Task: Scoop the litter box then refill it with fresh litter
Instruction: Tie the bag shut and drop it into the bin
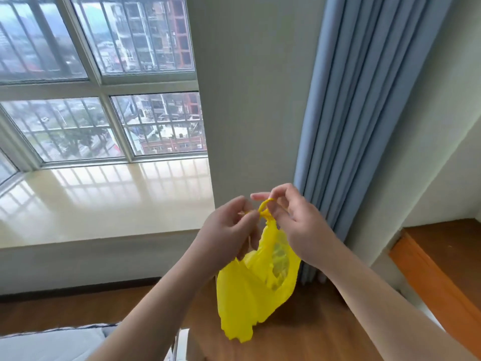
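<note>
The plastic bag [250, 295] is bright yellow, partly see-through, with pale greenish contents showing. The curtain [364, 113] is plain dusty blue. The wall [247, 100] is pale grey-green, the window sill [104, 199] glossy cream, the floor [299, 334] warm brown wood grain.

Two bare forearms reach into view from the bottom edge, one from lower left, one from lower right. No sleeve shows on either (any cuff lies beyond the frame). The left hand [229, 230] and the right hand [299, 225] wear no gloves, rings, watch or bands. The wrists are slim and unmarked. The nails are short and plain, one fingertip of the right showing its nail clearly.
</note>
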Motion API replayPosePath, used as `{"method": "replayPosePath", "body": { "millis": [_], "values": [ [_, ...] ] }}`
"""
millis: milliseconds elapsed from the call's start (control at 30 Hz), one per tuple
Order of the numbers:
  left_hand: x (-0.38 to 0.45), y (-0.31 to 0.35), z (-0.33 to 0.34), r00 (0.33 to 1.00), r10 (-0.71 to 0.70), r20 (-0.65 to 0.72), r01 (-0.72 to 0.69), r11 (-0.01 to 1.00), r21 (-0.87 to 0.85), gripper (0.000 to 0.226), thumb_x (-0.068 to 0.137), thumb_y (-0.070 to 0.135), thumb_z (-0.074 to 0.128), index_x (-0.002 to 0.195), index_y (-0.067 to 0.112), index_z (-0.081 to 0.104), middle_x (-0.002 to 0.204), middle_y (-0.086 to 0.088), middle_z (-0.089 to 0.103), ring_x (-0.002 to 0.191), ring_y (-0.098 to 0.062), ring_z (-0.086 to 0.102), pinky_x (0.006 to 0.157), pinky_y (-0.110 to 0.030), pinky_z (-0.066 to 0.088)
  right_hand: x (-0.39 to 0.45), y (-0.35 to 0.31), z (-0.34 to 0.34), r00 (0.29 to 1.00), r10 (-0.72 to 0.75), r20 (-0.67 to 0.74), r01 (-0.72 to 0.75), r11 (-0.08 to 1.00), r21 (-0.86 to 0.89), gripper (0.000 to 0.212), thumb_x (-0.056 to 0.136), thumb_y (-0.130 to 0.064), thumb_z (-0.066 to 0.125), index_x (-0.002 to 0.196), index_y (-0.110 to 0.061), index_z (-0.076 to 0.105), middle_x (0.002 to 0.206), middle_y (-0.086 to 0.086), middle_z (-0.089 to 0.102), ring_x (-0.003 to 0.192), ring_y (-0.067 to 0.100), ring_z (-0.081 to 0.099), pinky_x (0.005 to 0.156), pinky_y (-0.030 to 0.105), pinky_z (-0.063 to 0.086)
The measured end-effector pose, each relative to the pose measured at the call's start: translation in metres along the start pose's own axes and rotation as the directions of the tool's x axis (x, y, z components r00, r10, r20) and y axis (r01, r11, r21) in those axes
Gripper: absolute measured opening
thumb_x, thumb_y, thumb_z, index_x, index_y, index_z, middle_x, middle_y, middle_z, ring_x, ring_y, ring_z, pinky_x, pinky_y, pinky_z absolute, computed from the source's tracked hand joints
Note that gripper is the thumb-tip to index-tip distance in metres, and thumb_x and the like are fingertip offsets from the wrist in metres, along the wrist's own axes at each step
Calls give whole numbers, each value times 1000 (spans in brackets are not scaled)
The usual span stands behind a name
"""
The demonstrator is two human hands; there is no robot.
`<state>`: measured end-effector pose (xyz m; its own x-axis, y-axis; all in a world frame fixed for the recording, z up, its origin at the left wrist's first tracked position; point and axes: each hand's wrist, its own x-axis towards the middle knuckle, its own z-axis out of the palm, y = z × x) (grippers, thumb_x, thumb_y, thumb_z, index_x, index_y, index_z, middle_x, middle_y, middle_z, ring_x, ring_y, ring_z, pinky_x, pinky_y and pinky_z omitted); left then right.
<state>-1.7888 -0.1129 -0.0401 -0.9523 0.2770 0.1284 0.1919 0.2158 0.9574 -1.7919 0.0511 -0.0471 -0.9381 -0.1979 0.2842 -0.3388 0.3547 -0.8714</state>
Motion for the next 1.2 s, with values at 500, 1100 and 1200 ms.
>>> {"method": "replayPosePath", "body": {
  "millis": [500, 1100, 1200],
  "values": [
    [44, 35, 59, 710, 644, 286, -595, 331, 732, 6, 89, 21, 47, 88, 19, 53, 77, 5, 63, 63, -15, 55, 47, -33, 48, 9, 19, -106, 869, 384, 313, -476, 822, 312, 19, 91, -22, 62, 104, -10, 68, 77, 2, 68, 51, 10, 52, 55, 26, 50],
    [59, 49, 102, 974, 70, -216, -40, 989, 144, 30, 95, 14, 60, 71, 15, 43, 60, -5, 64, 58, -28, 67, 57, -37, 52, -16, 34, -115, 967, 225, 120, -236, 968, 88, 33, 85, -60, 50, 92, -30, 64, 72, -14, 64, 65, -2, 55, 64, 19, 46],
    [55, 38, 95, 936, 69, -344, -21, 990, 142, 32, 93, 25, 62, 67, 19, 45, 64, -16, 61, 63, -35, 65, 64, -48, 54, -17, 44, -117, 973, 213, 94, -223, 968, 117, 25, 92, -48, 52, 84, -26, 60, 64, -11, 57, 64, 6, 53, 65, 24, 46]
  ]
}}
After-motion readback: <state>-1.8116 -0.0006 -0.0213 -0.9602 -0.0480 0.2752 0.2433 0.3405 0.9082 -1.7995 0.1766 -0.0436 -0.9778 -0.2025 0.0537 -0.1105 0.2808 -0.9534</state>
